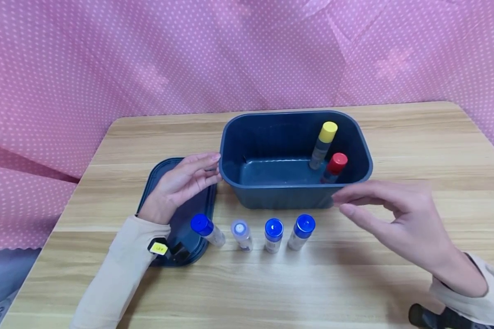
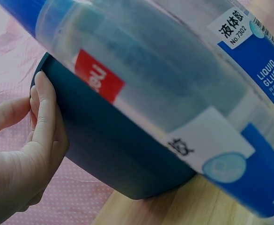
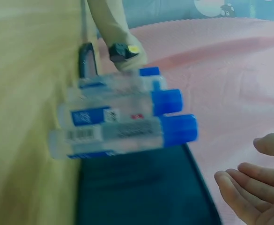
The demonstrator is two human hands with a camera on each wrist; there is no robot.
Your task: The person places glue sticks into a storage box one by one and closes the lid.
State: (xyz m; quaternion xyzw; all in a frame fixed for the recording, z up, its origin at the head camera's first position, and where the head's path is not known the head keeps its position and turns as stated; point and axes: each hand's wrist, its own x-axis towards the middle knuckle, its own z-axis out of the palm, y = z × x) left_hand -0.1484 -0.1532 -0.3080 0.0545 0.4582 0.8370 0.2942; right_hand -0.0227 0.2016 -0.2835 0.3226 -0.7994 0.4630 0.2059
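A deep navy box (image 1: 284,196) holds a yellow-capped bottle (image 1: 321,146) and a red-capped bottle (image 1: 335,165) at its right end. My left hand (image 1: 185,180) touches the box's left rim, fingers fairly straight. Beside the box's front right corner, my right hand (image 1: 399,224) hovers with thumb and fingers apart, holding nothing. In front of the box stand three blue-capped liquid glue bottles (image 1: 273,237) and one pale-capped bottle (image 1: 243,237). Two glue bottles (image 2: 151,93) fill much of the left wrist view. The right wrist view is blurred.
A navy lid (image 1: 193,205) lies flat left of the box, partly under my left forearm. The wooden table (image 1: 333,292) meets a pink dotted cloth (image 1: 230,55) at the back. Straps with dark devices sit on both wrists.
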